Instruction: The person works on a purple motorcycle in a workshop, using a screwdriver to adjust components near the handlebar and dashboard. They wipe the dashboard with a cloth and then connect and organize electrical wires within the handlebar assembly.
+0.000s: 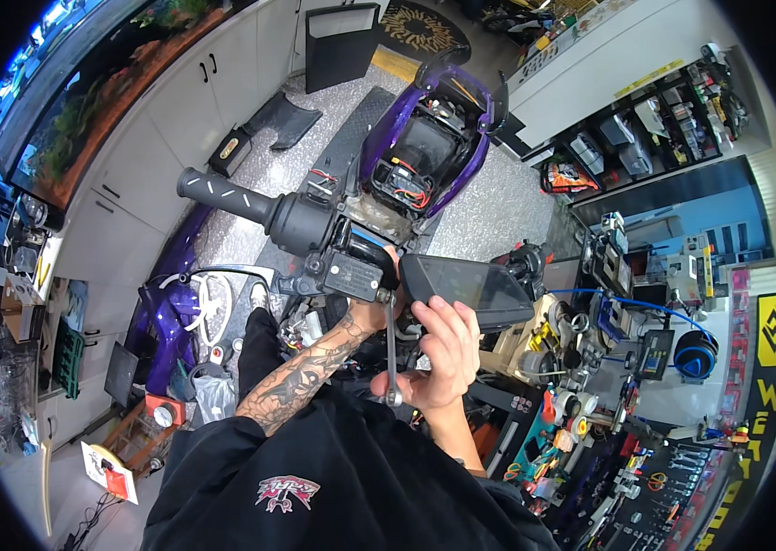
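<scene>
A black handlebar grip [227, 197] ends in a switch housing beside a rectangular brake fluid reservoir [354, 276]. My left hand [371, 314], on a tattooed forearm, reaches around the reservoir's right end. One finger shows beyond it; most of the others are hidden. A metal combination wrench [393, 354] stands nearly upright in the picture, its top end at a bolt beside the reservoir. My right hand [448, 360] has its fingers apart, its thumb against the wrench's lower end. Its fingertips are at the near edge of a dark rear-view mirror [471, 286].
Ahead on the floor lies a purple body panel shell [429, 151] with wiring inside. Another purple panel [168, 340] is at the left, near a shoe [259, 295]. Cluttered tools and a pegboard [682, 482] fill the right side. White cabinets [163, 138] line the left.
</scene>
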The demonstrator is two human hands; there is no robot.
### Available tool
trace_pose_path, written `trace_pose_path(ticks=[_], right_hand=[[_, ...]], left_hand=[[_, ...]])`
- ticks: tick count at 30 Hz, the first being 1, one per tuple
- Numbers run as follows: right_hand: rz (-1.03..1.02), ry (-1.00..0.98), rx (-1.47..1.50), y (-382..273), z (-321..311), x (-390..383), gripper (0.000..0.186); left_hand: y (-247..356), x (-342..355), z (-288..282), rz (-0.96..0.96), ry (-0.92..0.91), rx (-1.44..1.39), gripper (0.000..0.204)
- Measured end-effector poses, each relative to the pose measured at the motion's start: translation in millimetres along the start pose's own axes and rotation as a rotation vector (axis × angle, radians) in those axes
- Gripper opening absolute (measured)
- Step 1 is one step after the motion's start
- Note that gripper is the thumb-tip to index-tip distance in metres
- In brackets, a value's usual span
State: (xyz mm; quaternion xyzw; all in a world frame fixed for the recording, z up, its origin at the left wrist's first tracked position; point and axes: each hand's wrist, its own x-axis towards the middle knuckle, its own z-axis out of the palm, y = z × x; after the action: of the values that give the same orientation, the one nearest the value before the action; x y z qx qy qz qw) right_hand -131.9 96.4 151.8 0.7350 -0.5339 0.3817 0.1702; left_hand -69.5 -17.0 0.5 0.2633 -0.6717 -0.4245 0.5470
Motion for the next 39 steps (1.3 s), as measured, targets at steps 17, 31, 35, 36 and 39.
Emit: trace_pose_path(ticks=[17, 31, 35, 36, 39], right_hand=[[0.125, 0.034, 0.024, -7, -4, 24, 0.063], [0.299, 0.103, 0.106, -26, -4, 43, 0.042], [0.519, 0.43, 0.669, -52, 20, 50, 0.024], [0.563, 0.492, 0.906, -53, 22, 52, 0.022], [0.641, 0.591, 1.014, -63, 28, 56, 0.02]], left_hand=[[-18, -18, 16, -0.265, -0.016, -0.181, 0.027], [1, -8, 11, -0.133, 0.031, -0.047, 0.034], [2, -7, 10, -0.17, 0.005, -0.075, 0.038], [4, -8, 9, -0.157, 0.005, -0.089, 0.037], [8, -4, 3, -0.095, -0.013, -0.053, 0.034]])
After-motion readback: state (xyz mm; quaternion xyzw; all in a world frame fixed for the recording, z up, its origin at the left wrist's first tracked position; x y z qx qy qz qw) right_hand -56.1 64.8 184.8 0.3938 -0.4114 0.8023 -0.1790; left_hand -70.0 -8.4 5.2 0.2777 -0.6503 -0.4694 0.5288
